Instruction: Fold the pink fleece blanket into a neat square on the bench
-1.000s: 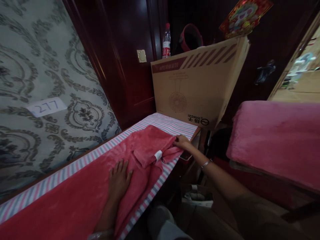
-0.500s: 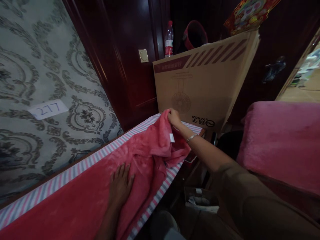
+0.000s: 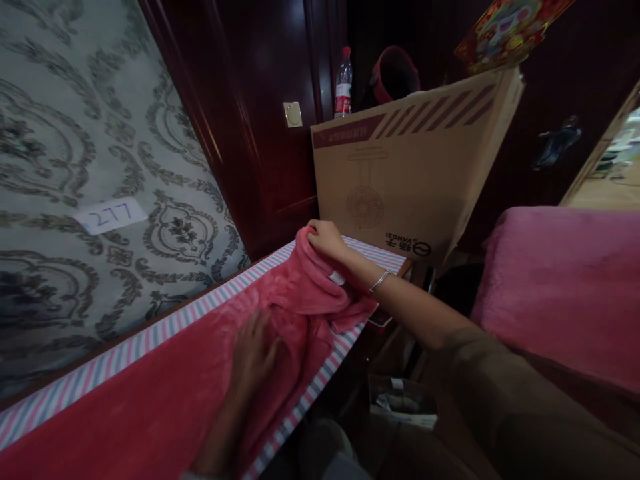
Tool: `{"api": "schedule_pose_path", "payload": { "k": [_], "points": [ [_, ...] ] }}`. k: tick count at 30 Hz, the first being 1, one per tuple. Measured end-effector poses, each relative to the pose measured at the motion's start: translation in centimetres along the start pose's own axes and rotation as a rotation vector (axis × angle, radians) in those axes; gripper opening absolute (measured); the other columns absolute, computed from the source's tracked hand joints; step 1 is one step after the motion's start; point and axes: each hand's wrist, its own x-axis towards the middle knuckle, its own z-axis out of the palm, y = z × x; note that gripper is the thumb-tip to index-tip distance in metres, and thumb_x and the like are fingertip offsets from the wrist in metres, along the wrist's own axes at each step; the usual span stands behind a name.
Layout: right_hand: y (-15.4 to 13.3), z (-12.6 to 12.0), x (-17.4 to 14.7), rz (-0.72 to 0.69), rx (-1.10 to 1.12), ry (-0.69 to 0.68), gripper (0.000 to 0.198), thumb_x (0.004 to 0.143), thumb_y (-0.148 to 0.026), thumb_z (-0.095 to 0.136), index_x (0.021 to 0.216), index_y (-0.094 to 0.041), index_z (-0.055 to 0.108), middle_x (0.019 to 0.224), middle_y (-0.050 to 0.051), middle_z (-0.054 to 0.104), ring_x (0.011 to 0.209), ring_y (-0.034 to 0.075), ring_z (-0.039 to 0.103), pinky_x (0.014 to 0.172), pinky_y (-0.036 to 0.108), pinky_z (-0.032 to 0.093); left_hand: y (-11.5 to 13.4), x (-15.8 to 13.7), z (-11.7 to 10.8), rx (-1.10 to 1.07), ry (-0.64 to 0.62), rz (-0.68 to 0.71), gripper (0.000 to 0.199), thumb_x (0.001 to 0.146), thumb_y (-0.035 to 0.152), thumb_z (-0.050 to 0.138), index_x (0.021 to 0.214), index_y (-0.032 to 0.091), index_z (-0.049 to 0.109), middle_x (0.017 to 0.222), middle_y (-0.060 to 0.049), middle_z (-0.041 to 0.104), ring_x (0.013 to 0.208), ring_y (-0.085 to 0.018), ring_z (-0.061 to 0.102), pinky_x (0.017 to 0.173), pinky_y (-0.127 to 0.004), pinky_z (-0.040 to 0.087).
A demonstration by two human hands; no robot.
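A pinkish-red plush garment point(image 3: 165, 387) lies along a board with a striped cover point(image 3: 145, 343), its far end bunched into folds. Pinched in my right hand point(image 3: 326, 240) is an edge of that far end, lifted a little; a small white label shows on the cloth just below. My left hand point(image 3: 254, 353), slightly blurred, is over the cloth nearer to me, fingers spread and palm down. Whether it presses on the fabric I cannot tell. What kind of garment or cloth this is does not show clearly.
Behind the board's far end leans a large cardboard box point(image 3: 400, 173). A plastic bottle point(image 3: 343, 83) stands behind it. To the right is a pink plush-covered seat point(image 3: 565, 287); below, a small open box point(image 3: 403, 400) sits on the floor. Patterned wallpaper point(image 3: 75, 133) borders the left.
My right hand has drawn the held edge to the left, folding the far end over further. My left hand has shifted slightly right and forward. The view has tilted a little.
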Motion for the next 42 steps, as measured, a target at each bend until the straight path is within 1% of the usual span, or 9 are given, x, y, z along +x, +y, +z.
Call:
{"api": "schedule_pose_path", "payload": {
  "k": [5, 12, 15, 19, 22, 25, 33, 37, 42],
  "points": [
    [-3.1, -2.0, 1.0, 0.059, 0.057, 0.039, 0.022, 0.088, -0.023, 0.045, 0.092, -0.018, 0.065, 0.090, 0.006, 0.069, 0.080, 0.018, 0.059, 0.074, 0.027, 0.043, 9.2, 4.9, 2.1, -0.074, -0.011, 0.334, 0.056, 0.079, 0.020, 0.063, 0.134, 0.020, 0.055, 0.138, -0.015, 0.056, 0.129, -0.032, 0.049, 0.107, -0.052, 0.038],
    [-3.1, -3.3, 0.4, 0.156, 0.033, -0.003, 0.025, 0.091, -0.021, 0.043, 0.101, -0.018, 0.065, 0.103, 0.010, 0.070, 0.094, 0.023, 0.063, 0.083, 0.032, 0.046, 8.7, 8.8, 3.5, -0.282, 0.168, -0.023, 0.023, 0.091, 0.010, 0.039, 0.089, 0.018, 0.060, 0.084, -0.006, 0.063, 0.079, -0.019, 0.061, 0.073, -0.034, 0.051],
    [-3.2, -3.0, 0.6, 0.193, 0.066, -0.013, 0.027, 0.090, -0.020, 0.042, 0.103, -0.018, 0.066, 0.106, 0.011, 0.070, 0.096, 0.023, 0.064, 0.084, 0.031, 0.047, 8.9, 8.3, 2.6, -0.231, 0.209, 0.107, 0.016, 0.088, 0.014, 0.048, 0.096, 0.018, 0.061, 0.101, -0.010, 0.064, 0.096, -0.023, 0.061, 0.085, -0.039, 0.051],
    [-4.4, -2.4, 1.2, 0.209, 0.124, 0.001, 0.027, 0.089, -0.023, 0.045, 0.103, -0.018, 0.067, 0.107, 0.011, 0.071, 0.096, 0.022, 0.064, 0.084, 0.030, 0.047, 11.1, 6.3, 3.8, -0.025, 0.146, 0.268, 0.050, 0.084, 0.015, 0.055, 0.133, 0.020, 0.053, 0.139, -0.015, 0.052, 0.125, -0.030, 0.051, 0.104, -0.051, 0.042],
    [-5.3, -2.1, 1.4, 0.193, 0.144, 0.004, 0.026, 0.088, -0.024, 0.047, 0.102, -0.019, 0.067, 0.105, 0.010, 0.071, 0.094, 0.022, 0.064, 0.084, 0.031, 0.048, 11.4, 5.8, 4.8, 0.017, 0.118, 0.102, 0.061, 0.082, 0.013, 0.052, 0.142, 0.021, 0.046, 0.146, -0.016, 0.048, 0.133, -0.034, 0.045, 0.109, -0.058, 0.034],
    [-5.3, -2.1, 1.7, 0.196, 0.145, 0.011, 0.025, 0.087, -0.025, 0.048, 0.102, -0.019, 0.067, 0.105, 0.010, 0.071, 0.093, 0.022, 0.064, 0.084, 0.031, 0.049, 10.0, 7.0, 4.1, -0.135, 0.190, -0.099, 0.039, 0.082, 0.013, 0.050, 0.119, 0.017, 0.063, 0.134, -0.018, 0.056, 0.126, -0.035, 0.051, 0.105, -0.056, 0.039],
    [0.1, -1.5, 2.6, 0.251, 0.283, -0.052, 0.022, 0.087, -0.017, 0.052, 0.102, -0.016, 0.068, 0.106, 0.008, 0.071, 0.091, 0.015, 0.063, 0.083, 0.024, 0.047, 4.5, 10.0, -3.4, -1.313, 0.632, -0.664, 0.021, 0.070, 0.027, 0.066, 0.089, 0.019, 0.063, 0.081, 0.000, 0.069, 0.078, -0.017, 0.066, 0.080, -0.033, 0.054],
    [5.1, -0.2, -1.5, 0.344, 0.332, -0.200, 0.020, 0.084, -0.022, 0.061, 0.100, -0.014, 0.070, 0.081, 0.003, 0.072, 0.067, 0.012, 0.063, 0.070, 0.022, 0.048, 3.0, 8.8, -5.3, -1.555, 0.581, -0.765, 0.024, 0.062, 0.021, 0.075, 0.083, 0.016, 0.065, 0.077, 0.000, 0.071, 0.067, -0.011, 0.067, 0.073, -0.024, 0.055],
    [11.2, 0.5, -9.1, 0.519, 0.286, -0.132, 0.016, 0.085, -0.022, 0.056, 0.083, -0.014, 0.069, 0.076, 0.007, 0.070, 0.076, 0.016, 0.064, 0.072, 0.024, 0.046, 2.0, 6.5, -4.9, -1.533, 0.557, -0.907, 0.018, 0.070, 0.027, 0.077, 0.078, 0.015, 0.067, 0.069, 0.001, 0.071, 0.059, -0.009, 0.065, 0.064, -0.020, 0.056]
  ]
}}
